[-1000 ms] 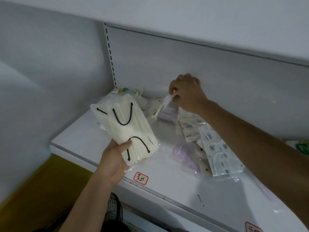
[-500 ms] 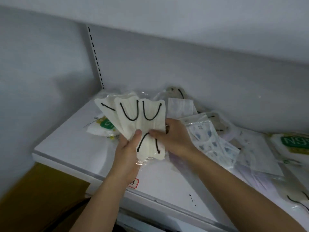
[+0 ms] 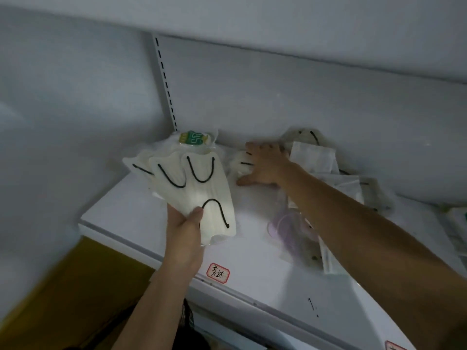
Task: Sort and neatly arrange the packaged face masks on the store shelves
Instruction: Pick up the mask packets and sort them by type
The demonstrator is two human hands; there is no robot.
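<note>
My left hand (image 3: 185, 229) grips a fanned bundle of cream mask packs with black ear loops (image 3: 194, 185), held up over the left end of the white shelf (image 3: 131, 218). My right hand (image 3: 265, 164) reaches to the back of the shelf, fingers spread over another cream mask pack with black loops (image 3: 241, 164). A green-labelled pack (image 3: 194, 138) lies behind the bundle. To the right lies a loose heap with white packs (image 3: 312, 157) and a purple-tinted pack (image 3: 288, 229).
A slotted upright (image 3: 165, 82) runs up the back panel in the left corner. The shelf above overhangs close overhead. Red-bordered price labels (image 3: 217, 272) sit on the shelf's front edge. More packs lie at the far right (image 3: 454, 223). Brown flooring shows below left.
My right hand has left the bundle and moved back and right onto a pack near the back panel. My left hand alone keeps the fanned bundle.
</note>
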